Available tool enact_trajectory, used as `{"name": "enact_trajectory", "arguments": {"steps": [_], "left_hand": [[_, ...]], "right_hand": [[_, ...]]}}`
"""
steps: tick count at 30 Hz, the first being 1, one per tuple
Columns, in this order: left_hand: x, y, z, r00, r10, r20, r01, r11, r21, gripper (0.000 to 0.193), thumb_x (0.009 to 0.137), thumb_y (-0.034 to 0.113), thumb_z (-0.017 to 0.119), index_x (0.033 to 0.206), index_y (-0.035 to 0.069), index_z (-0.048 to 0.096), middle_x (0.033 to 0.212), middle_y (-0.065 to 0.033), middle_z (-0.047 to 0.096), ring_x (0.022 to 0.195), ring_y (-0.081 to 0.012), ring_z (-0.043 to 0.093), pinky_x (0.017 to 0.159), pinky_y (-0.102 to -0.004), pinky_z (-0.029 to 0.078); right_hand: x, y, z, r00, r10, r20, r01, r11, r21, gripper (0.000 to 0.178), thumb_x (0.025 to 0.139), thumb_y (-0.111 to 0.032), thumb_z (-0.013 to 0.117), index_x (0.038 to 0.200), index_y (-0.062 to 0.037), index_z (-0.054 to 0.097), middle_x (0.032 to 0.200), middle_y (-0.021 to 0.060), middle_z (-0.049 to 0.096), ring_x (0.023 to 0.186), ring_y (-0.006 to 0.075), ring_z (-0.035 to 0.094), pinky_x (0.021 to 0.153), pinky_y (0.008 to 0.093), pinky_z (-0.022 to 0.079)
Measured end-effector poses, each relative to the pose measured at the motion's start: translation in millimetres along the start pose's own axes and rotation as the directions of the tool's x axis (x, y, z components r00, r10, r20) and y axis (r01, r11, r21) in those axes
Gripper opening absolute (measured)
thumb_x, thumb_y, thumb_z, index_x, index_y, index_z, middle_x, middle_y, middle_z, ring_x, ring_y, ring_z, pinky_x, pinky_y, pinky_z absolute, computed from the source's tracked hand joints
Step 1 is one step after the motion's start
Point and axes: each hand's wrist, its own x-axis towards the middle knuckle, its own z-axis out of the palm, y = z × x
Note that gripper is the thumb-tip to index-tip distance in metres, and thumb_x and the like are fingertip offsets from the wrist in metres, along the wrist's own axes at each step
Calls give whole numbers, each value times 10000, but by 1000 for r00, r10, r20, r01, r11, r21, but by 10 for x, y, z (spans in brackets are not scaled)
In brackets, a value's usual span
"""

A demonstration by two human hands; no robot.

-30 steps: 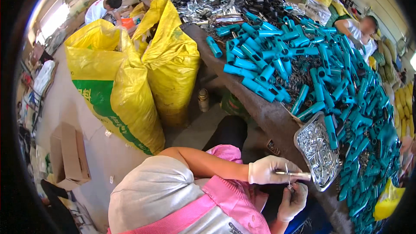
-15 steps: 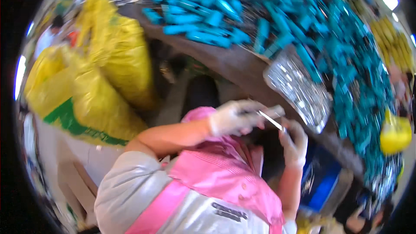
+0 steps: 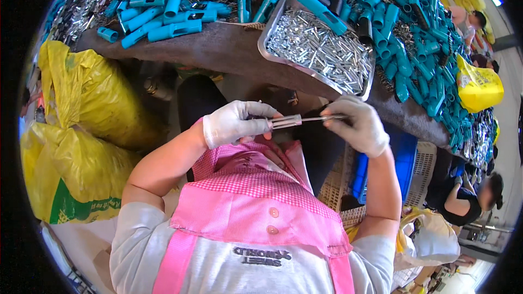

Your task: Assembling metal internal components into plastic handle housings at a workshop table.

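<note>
In front of my lap, my left hand (image 3: 239, 122), in a whitish glove, is closed on a pale slotted tube (image 3: 285, 122) held sideways, its right end sticking out past the fingertips. My right hand (image 3: 357, 125), gloved too, pinches a thin metal rod (image 3: 314, 119). The rod lies in line with the tube and meets its right end; how far it reaches inside I cannot tell. Just beyond my right hand, a metal tray (image 3: 263, 47) full of small silvery pins (image 3: 316, 46) sits at the table's near edge.
Teal plastic tubular housings (image 3: 174, 27) and metal springs are heaped across the brown-covered table (image 3: 218, 49). Yellow sacks (image 3: 87, 98) stand at left. A blue crate (image 3: 400, 158) is beside my right forearm. A yellow bag (image 3: 479, 84) lies at right; a co-worker (image 3: 468, 201) sits beyond.
My view has turned, so the tray and table appear farther left. The rod, slanted before, now lies nearly level against the tube's end. Both hands are still closed on their pieces.
</note>
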Motion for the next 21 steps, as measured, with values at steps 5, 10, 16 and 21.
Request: {"name": "enact_trajectory", "arguments": {"steps": [5,10,16,21], "left_hand": [[66,-2,60,984,-103,144,110,993,-42,349,921,133,525,1264,71,531,845,-29,628,548,-26,430,500,-163,373],[93,-67,107,972,-178,154,195,975,-103,399,902,107,520,1299,66,493,805,-43,594,517,-38,412,446,-168,326],[81,-162,97,925,-213,314,346,815,-464,419,910,116,495,1324,69,446,792,-52,557,463,-39,416,375,-147,292],[121,-249,58,927,-188,324,334,808,-485,471,909,127,503,1359,58,385,803,-59,546,471,-46,421,375,-152,311]], "right_hand": [[-5,8,309,967,183,177,-225,940,257,177,759,-55,708,919,-8,651,798,71,613,733,128,589,658,264,465],[-26,-7,396,972,181,151,-218,935,279,189,772,-23,695,952,17,655,797,33,628,699,84,578,630,228,462],[-70,-34,434,902,351,252,-427,639,640,212,794,0,666,1002,23,632,812,42,632,695,81,587,595,216,476],[-148,95,578,926,352,139,-346,638,688,135,830,-12,652,952,23,606,829,58,625,704,93,585,614,221,480]]}}
